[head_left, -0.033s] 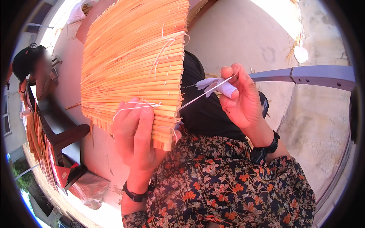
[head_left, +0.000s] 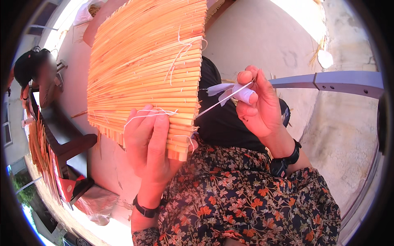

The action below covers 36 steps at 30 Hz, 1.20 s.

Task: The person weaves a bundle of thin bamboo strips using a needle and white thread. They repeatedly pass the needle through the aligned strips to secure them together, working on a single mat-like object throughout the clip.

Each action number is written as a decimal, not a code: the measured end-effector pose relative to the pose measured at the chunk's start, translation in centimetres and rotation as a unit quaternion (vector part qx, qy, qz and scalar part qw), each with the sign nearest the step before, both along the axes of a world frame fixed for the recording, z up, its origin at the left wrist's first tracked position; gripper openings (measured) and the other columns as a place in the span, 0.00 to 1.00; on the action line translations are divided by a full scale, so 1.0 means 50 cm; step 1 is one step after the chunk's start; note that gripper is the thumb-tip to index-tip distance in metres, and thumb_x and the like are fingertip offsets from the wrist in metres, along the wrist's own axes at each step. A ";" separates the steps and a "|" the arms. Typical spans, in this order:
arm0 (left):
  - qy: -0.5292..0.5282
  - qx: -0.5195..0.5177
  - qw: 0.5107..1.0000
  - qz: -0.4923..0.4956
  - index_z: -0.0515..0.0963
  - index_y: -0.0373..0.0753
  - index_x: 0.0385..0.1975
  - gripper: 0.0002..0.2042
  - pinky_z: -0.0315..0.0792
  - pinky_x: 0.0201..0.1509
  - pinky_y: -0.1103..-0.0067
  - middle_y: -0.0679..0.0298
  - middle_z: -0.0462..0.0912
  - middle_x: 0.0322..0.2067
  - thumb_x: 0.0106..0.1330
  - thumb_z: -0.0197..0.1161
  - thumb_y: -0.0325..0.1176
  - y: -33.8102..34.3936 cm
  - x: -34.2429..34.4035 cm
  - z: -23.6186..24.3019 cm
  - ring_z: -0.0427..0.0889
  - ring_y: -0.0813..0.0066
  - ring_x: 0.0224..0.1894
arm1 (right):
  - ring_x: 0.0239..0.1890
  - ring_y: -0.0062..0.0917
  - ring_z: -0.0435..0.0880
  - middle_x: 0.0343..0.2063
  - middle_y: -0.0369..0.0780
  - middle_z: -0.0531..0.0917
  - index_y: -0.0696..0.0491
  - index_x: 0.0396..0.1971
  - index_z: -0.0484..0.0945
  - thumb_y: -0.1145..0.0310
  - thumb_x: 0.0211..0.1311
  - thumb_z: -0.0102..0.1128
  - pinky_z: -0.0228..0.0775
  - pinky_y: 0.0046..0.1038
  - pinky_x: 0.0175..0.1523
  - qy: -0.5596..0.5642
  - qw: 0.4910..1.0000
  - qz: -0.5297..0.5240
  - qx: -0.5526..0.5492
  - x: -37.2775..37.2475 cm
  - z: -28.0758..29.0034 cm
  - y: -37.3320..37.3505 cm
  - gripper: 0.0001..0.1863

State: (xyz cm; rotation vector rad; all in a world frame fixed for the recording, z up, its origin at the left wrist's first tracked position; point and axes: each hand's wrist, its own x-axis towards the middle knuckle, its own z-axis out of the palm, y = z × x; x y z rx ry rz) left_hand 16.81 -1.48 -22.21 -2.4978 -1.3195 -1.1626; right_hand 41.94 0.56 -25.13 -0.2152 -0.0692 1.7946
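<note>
My left hand [head_left: 150, 145] grips the lower edge of a mat [head_left: 141, 69] of pale orange straw sticks stitched with white thread, fingers over its front face, loose thread ends lying across them. To the right, my right hand [head_left: 260, 110] pinches a thin needle [head_left: 253, 80] with a white thread [head_left: 223, 99] stretched taut from it to the mat's right edge. A lavender cloth strip [head_left: 242, 92] is wrapped round one finger of that hand, its loose ends sticking out toward the mat.
Another person [head_left: 35, 74] is beside a dark bench [head_left: 69, 147] on the left, with a bundle of straw [head_left: 39, 151] by it. A white sack [head_left: 84, 14] lies at the upper left. A grey metal bar [head_left: 349, 82] runs along the right, over the pale floor [head_left: 262, 37].
The mat and my left hand have shifted very slightly up and to the right. My right hand has risen a little, still pinching the needle with the thread taut.
</note>
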 end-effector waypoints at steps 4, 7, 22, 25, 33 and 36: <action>0.020 -0.019 0.999 -0.019 0.79 0.35 0.54 0.27 0.71 0.64 0.50 0.55 0.80 0.49 0.64 0.71 0.50 -0.002 0.010 -0.012 0.83 0.50 0.53 | 0.22 0.20 0.75 0.25 0.34 0.73 0.51 0.37 0.69 0.62 0.76 0.55 0.74 0.23 0.20 0.016 0.990 0.083 0.115 -0.009 -0.063 0.013 0.09; 0.040 -0.023 0.999 -0.022 0.79 0.36 0.53 0.25 0.70 0.64 0.50 0.55 0.81 0.48 0.63 0.71 0.48 -0.003 0.014 -0.015 0.84 0.51 0.52 | 0.20 0.19 0.74 0.21 0.32 0.70 0.51 0.36 0.70 0.64 0.75 0.57 0.73 0.25 0.18 -0.165 0.978 0.123 0.020 0.067 -0.136 -0.043 0.10; 0.046 -0.011 0.998 -0.034 0.84 0.45 0.42 0.11 0.72 0.66 0.57 0.64 0.81 0.47 0.59 0.67 0.28 -0.021 0.034 -0.055 0.81 0.63 0.55 | 0.22 0.15 0.73 0.22 0.34 0.78 0.55 0.32 0.71 0.72 0.73 0.53 0.67 0.19 0.29 -0.827 0.562 0.032 0.002 0.205 -0.254 -0.156 0.07; 0.035 0.002 0.999 -0.027 0.84 0.46 0.42 0.12 0.72 0.66 0.56 0.63 0.78 0.48 0.58 0.68 0.30 -0.021 0.035 -0.056 0.81 0.62 0.55 | 0.22 0.17 0.76 0.29 0.35 0.81 0.54 0.39 0.70 0.66 0.76 0.53 0.72 0.18 0.29 -0.481 0.868 0.110 0.049 0.074 -0.108 -0.074 0.08; 0.019 -0.006 0.999 -0.033 0.79 0.42 0.48 0.19 0.69 0.67 0.50 0.58 0.76 0.51 0.61 0.74 0.40 -0.028 0.037 -0.063 0.81 0.55 0.55 | 0.30 0.19 0.78 0.25 0.31 0.74 0.51 0.40 0.68 0.65 0.78 0.52 0.81 0.32 0.42 -0.208 0.972 0.096 -0.049 -0.022 -0.105 -0.065 0.06; -0.004 -0.008 0.999 -0.036 0.76 0.40 0.51 0.20 0.68 0.68 0.49 0.56 0.78 0.51 0.63 0.72 0.41 -0.027 0.039 -0.069 0.82 0.54 0.55 | 0.29 0.17 0.77 0.23 0.30 0.73 0.51 0.39 0.69 0.66 0.78 0.51 0.82 0.33 0.45 -0.114 0.987 0.014 -0.115 -0.007 -0.126 -0.056 0.06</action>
